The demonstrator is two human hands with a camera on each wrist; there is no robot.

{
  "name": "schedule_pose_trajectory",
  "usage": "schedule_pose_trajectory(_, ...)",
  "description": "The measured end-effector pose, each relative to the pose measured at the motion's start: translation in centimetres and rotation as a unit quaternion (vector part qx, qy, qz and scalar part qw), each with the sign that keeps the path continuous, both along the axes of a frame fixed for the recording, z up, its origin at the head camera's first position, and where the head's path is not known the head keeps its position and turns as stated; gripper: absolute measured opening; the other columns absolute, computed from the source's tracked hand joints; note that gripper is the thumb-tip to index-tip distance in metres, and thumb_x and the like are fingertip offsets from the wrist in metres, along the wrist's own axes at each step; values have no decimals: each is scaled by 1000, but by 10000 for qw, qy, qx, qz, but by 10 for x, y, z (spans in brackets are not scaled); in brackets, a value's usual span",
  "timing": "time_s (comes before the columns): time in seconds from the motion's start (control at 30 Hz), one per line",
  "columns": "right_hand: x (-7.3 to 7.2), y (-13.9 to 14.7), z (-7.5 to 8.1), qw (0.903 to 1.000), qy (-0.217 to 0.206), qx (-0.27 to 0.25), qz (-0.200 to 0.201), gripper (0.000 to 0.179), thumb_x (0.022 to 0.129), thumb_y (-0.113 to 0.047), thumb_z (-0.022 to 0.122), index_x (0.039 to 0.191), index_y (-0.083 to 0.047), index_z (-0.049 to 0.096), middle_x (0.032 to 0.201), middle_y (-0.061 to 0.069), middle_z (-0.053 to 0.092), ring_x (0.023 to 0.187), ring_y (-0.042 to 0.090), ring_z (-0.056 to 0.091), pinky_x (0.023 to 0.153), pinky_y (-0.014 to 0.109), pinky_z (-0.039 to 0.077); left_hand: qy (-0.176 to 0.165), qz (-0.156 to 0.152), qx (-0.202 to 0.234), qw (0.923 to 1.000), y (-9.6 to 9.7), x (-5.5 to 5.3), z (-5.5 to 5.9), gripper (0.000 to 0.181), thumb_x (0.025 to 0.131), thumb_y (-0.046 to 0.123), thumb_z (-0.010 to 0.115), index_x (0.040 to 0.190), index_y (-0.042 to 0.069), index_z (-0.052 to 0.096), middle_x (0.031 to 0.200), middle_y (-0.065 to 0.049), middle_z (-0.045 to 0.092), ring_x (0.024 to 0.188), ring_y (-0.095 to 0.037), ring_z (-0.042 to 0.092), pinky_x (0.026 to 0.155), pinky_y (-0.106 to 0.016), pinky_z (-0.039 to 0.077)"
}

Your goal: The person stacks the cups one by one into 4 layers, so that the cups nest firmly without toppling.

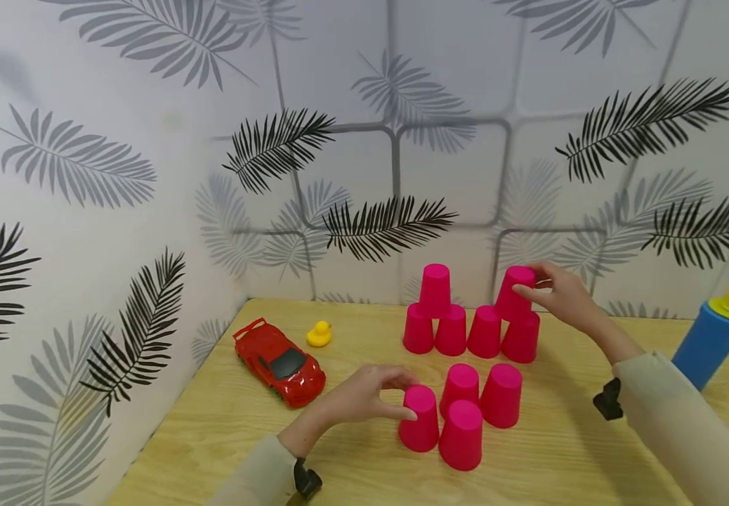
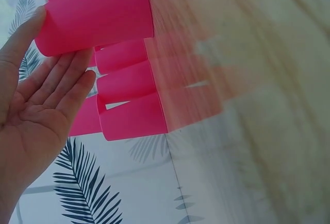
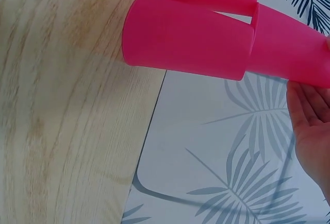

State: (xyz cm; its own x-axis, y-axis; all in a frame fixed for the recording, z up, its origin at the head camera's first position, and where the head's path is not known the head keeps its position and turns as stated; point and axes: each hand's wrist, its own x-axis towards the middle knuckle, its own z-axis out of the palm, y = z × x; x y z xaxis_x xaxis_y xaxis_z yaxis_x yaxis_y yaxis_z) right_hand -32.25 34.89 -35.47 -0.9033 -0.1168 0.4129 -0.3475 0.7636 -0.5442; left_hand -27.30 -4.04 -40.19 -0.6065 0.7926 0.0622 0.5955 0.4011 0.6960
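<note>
With thumb and fingers, my left hand point(image 1: 367, 399) grips an upside-down pink cup point(image 1: 420, 425) at the front left of a loose group on the table. Three more pink cups stand close by it, one of them a front cup point(image 1: 461, 439). Farther back, my right hand point(image 1: 563, 296) holds another inverted pink cup point(image 1: 512, 299), slightly tilted, over two lower cups. In the right wrist view this held cup point(image 3: 289, 49) meets the lower cup point(image 3: 185, 36). To its left, a pink cup point(image 1: 435, 292) sits on top of two others.
A red toy car point(image 1: 282, 365) and a yellow rubber duck point(image 1: 319, 334) are on the table's left side. At the right, beside my right forearm, stands a blue and yellow pump-like thing point(image 1: 712, 341). A leaf-patterned wall point(image 1: 364, 176) closes off the back.
</note>
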Motion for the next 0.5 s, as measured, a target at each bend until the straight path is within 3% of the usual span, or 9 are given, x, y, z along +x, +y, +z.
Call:
schedule_pose_trajectory(0.1,2,1,1,10000,-55,33,17,53,91,-27,70,129,5,52,115,24,64,103,43,65,75,20,57,-39,21,1,10000,2,0,0,45,85,29,77,124,12,62,120,-3,70,111,-8,65,104,-36,52)
schedule_pose_trajectory(0.17,4,1,0,10000,-44,23,38,53,90,-27,71,130,3,52,116,23,63,103,42,64,76,15,55,-63,33,-10,10000,2,1,-1,46,85,29,77,124,12,62,120,-3,70,110,-8,65,103,-36,52)
schedule_pose_trajectory(0.2,5,2,-2,10000,-32,-8,63,54,90,-27,72,130,3,52,117,23,63,104,41,63,78,19,57,-68,38,-7,10000,2,1,-1,46,85,29,77,124,12,62,120,-3,70,110,-7,65,103,-36,52)
schedule_pose_trajectory(0.33,10,5,-9,9998,156,-134,63,57,89,-25,72,134,3,50,120,24,61,107,42,60,80,2,44,-90,44,10,9999,2,2,-2,45,85,29,77,124,12,62,120,-3,70,111,-8,65,104,-36,52)
schedule_pose_trajectory(0.4,14,7,-11,9993,295,-228,38,59,90,-24,71,136,5,49,120,25,61,106,42,60,82,-1,41,-81,56,12,10000,2,2,0,46,85,29,77,124,12,62,120,-3,70,111,-8,65,104,-36,52)
schedule_pose_trajectory(0.43,17,8,-12,9988,388,-284,12,59,90,-24,71,135,5,49,119,26,61,106,39,59,80,-6,35,-73,68,3,9999,2,2,0,46,85,29,77,125,12,62,121,-2,70,112,-8,65,104,-36,52)
schedule_pose_trajectory(0.5,23,9,-14,9975,597,-380,-38,58,90,-22,71,135,7,49,117,26,61,104,21,61,81,-7,35,-55,77,9,10000,1,1,1,46,85,29,77,125,12,62,121,-2,69,112,-9,65,104,-36,51)
